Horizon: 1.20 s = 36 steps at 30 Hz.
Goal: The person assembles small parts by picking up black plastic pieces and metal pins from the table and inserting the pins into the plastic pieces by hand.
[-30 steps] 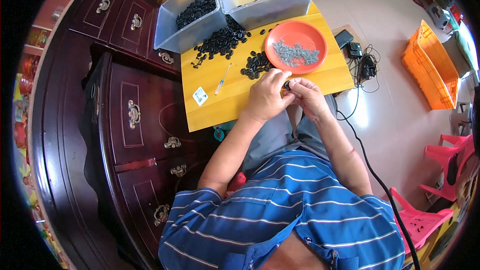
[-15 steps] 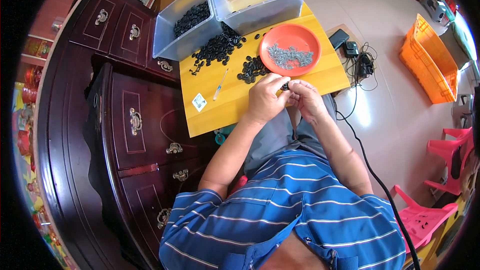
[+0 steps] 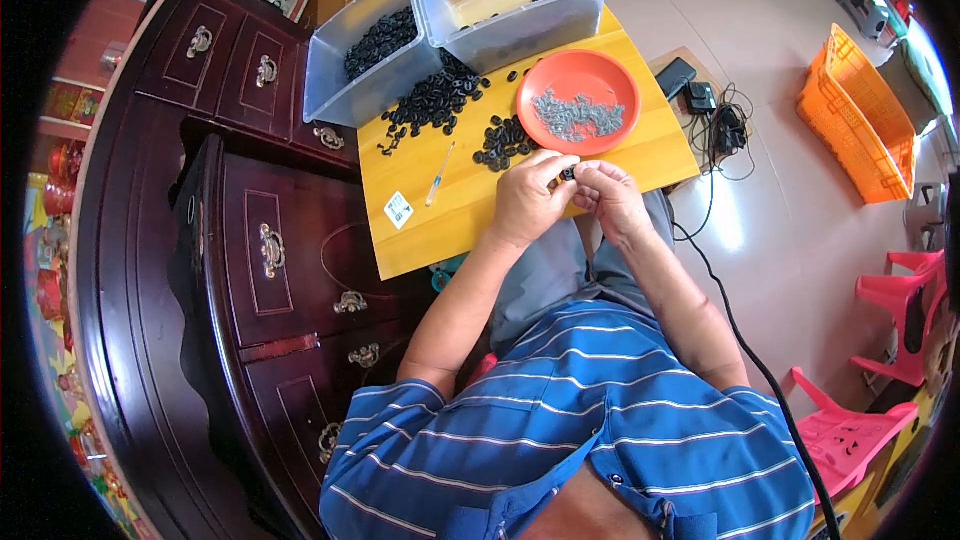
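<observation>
Over the near edge of the yellow table, my left hand (image 3: 532, 198) and my right hand (image 3: 612, 197) meet. Pinched between their fingertips is a small black oval piece (image 3: 569, 174), partly covered by the fingers. Just beyond them lies an orange-red plate (image 3: 627, 136) holding many small silvery metal pieces (image 3: 577, 115). Left of the plate is a small heap of black oval pieces (image 3: 503, 143). A larger pile of like black pieces (image 3: 437, 100) spreads farther left, in front of the bins.
Two clear plastic bins (image 3: 520, 35) stand at the table's back, with black pieces inside. A pen (image 3: 440, 175) and a white card (image 3: 398, 209) lie on the left. Dark wooden drawers (image 3: 262, 250) border the left side; an orange basket (image 3: 860, 120) and cables (image 3: 733, 130) are at right.
Both hands stay in nearly the same place. The black piece shows slightly more between the fingertips. The whole view has shifted a little.
</observation>
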Tool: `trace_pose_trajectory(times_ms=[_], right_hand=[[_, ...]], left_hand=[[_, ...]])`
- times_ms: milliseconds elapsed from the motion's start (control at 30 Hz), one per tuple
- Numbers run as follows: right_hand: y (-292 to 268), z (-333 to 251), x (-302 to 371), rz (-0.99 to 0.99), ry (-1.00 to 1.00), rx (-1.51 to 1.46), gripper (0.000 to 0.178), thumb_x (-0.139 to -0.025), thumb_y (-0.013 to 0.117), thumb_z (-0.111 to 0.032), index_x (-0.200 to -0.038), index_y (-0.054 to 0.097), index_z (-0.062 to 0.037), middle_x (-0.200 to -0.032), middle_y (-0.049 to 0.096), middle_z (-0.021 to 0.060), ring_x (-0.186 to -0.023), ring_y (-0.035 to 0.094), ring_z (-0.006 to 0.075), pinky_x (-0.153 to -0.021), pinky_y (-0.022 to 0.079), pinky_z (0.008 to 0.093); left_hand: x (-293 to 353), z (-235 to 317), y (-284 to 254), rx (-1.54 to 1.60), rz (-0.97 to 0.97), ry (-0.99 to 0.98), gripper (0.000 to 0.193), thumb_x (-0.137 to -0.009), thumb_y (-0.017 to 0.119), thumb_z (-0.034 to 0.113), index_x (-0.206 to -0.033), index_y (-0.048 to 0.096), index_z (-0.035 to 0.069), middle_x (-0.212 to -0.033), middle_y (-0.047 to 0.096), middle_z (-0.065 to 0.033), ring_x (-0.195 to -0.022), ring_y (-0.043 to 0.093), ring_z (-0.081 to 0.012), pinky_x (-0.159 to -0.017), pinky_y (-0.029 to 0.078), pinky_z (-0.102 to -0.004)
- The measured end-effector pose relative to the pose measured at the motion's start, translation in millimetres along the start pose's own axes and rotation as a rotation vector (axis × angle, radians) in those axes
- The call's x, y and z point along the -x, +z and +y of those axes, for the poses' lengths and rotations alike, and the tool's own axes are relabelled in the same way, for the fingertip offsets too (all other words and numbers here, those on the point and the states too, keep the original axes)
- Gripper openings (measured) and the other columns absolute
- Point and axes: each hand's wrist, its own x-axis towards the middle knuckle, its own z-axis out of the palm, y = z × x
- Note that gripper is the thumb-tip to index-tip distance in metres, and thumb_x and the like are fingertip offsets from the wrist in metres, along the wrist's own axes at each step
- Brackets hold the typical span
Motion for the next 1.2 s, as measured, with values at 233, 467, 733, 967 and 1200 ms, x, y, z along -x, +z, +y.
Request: trace_pose_trajectory(times_ms=[233,467,733,967,1200], right_hand=[[11.1,3.9,-6.9,-0.004,-0.030,0.057,0.007,-0.093,0.070,-0.016,-0.095,0.069,-0.0087,-0.085,0.065,-0.0038,-0.072,0.055,0.0050,-0.068,0.045,0.0208],[20.8,16.0,-17.0,-0.112,-0.019,0.362,0.011,-0.095,0.070,-0.017,-0.094,0.069,-0.0060,-0.080,0.064,-0.0031,-0.071,0.053,0.0053,-0.067,0.044,0.0211],[19.8,34.4,-35.0,-0.190,-0.019,0.592,0.017,-0.098,0.068,-0.019,-0.098,0.068,-0.0019,-0.083,0.069,0.0005,-0.073,0.061,0.0070,-0.068,0.050,0.0236],[25.1,31.7,-35.8,-0.115,0.004,0.619,0.017,-0.099,0.067,-0.019,-0.096,0.066,-0.0017,-0.080,0.066,-0.0002,-0.069,0.058,0.0061,-0.063,0.049,0.0231],[18.1,28.0,-36.8,-0.176,0.065,0.597,0.015,-0.101,0.066,-0.020,-0.101,0.066,-0.0050,-0.087,0.067,-0.0014,-0.076,0.061,0.0043,-0.069,0.051,0.0208]], left_hand=[[2.1,-0.2,-16.2,0.003,-0.033,-0.048,0.032,-0.078,0.078,0.001,-0.109,0.069,0.003,-0.097,0.069,-0.0098,-0.066,0.065,-0.0179,-0.062,0.053,-0.0304],[11.7,-29.7,-41.6,0.121,-0.126,-0.206,0.019,-0.082,0.072,0.000,-0.101,0.072,0.003,-0.082,0.069,-0.0071,-0.065,0.064,-0.0122,-0.062,0.051,-0.0270],[-49.7,-120.3,-165.7,-0.151,0.088,-0.079,0.015,-0.083,0.068,0.005,-0.097,0.074,0.004,-0.087,0.074,-0.0120,-0.080,0.071,-0.0196,-0.074,0.056,-0.0336],[-73.7,-116.9,-192.5,0.103,0.328,-0.138,0.044,-0.088,0.069,0.000,-0.132,0.062,0.003,-0.107,0.072,-0.0067,-0.085,0.066,-0.0094,-0.074,0.055,-0.0233],[-1.5,-101.6,-84.6,-0.125,-0.108,-0.176,0.015,-0.083,0.075,0.006,-0.098,0.074,0.005,-0.087,0.068,-0.0066,-0.073,0.066,-0.0167,-0.068,0.054,-0.0310]])
